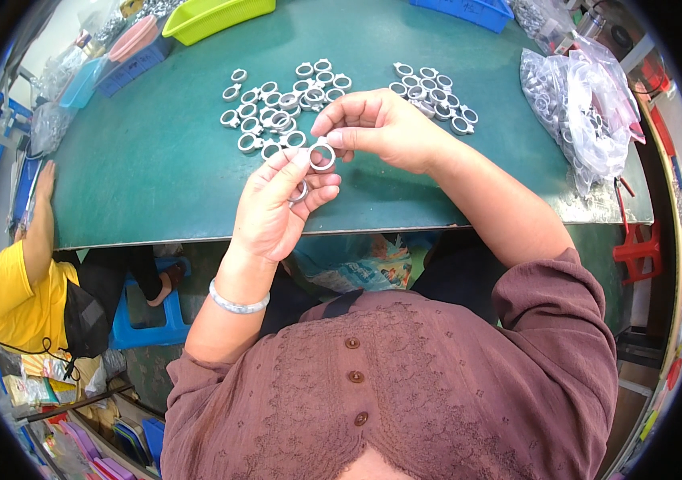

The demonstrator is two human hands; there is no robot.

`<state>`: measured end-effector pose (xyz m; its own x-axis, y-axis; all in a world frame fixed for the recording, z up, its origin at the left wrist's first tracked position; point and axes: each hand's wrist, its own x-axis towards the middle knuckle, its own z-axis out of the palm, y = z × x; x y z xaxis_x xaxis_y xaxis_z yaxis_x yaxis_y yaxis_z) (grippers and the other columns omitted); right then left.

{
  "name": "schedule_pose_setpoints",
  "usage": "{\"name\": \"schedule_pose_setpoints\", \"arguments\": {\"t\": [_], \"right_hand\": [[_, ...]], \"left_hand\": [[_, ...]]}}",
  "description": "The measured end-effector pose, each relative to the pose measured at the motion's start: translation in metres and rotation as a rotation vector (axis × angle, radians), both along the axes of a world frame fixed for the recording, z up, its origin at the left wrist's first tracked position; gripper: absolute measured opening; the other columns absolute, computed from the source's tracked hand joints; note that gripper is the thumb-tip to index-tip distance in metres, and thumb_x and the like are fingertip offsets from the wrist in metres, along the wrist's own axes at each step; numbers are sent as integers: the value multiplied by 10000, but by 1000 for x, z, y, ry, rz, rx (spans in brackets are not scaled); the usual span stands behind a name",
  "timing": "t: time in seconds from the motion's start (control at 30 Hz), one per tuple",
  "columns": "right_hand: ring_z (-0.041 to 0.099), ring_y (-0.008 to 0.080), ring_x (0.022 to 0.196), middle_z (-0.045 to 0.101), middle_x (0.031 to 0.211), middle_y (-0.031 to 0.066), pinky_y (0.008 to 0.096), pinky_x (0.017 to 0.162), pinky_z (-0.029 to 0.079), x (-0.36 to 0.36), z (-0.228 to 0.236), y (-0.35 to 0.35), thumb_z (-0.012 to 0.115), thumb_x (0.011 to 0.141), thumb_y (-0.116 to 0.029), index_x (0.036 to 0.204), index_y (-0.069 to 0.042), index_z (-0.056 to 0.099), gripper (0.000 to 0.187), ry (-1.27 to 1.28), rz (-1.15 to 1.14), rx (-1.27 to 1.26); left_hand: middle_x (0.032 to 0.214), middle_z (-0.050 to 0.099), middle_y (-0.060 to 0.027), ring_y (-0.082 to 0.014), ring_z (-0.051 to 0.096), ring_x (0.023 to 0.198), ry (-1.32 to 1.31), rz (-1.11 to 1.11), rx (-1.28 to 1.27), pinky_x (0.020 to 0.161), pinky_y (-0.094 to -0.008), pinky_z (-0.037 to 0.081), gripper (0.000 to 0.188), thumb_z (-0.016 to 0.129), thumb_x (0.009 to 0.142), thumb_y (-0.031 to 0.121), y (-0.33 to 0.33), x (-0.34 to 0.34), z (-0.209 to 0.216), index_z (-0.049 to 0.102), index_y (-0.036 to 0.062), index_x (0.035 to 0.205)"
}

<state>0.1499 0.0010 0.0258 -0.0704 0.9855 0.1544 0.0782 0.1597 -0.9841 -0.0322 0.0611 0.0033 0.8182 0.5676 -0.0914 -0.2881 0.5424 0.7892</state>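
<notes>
Between my two hands, just above the near part of the table, is a small grey metal ring (322, 170) with a little lug on its rim. My left hand (267, 210) pinches its lower left side between thumb and fingers. A second grey ring (304, 191) sits in the curled fingers of that hand, partly hidden. The thumb and forefinger of my right hand (389, 132) close on the first ring's upper side, at the lug. Beyond my hands lies a loose heap of similar rings (288, 101). A smaller group of rings (439, 96) lies further right.
The green table (149, 168) holds a clear plastic bag (545, 96) of rings at right. A yellow-green basket (217, 18), blue basket (469, 11) and pink tray (134, 38) stand along the far side. At left sits a person in yellow (25, 292), one hand at the table edge.
</notes>
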Motion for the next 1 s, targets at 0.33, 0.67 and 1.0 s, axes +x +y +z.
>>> {"name": "schedule_pose_setpoints", "arguments": {"t": [0.33,0.67,1.0], "right_hand": [[538,241,882,559,930,96,329,769,439,-7,-14,9,566,763,-53,1036,-53,555,273,-865,-170,476],[497,279,855,516,820,96,362,742,413,-16,-18,14,604,715,-61,889,-53,573,178,-997,-200,330],[546,106,765,571,825,27,251,703,436,-10,-11,12,585,789,-68,852,-17,559,85,-291,-78,-12]], "left_hand": [[951,581,-156,-186,594,781,-86,195,1,669,-264,519,128,509,836,123,22,-22,-1,533,12,897],[883,570,-102,-177,576,740,-63,187,-81,623,-268,507,186,493,841,182,18,-28,-1,522,33,949],[823,558,-49,-56,473,576,118,225,149,443,-155,344,256,610,784,61,8,-12,3,525,44,1025]]}}
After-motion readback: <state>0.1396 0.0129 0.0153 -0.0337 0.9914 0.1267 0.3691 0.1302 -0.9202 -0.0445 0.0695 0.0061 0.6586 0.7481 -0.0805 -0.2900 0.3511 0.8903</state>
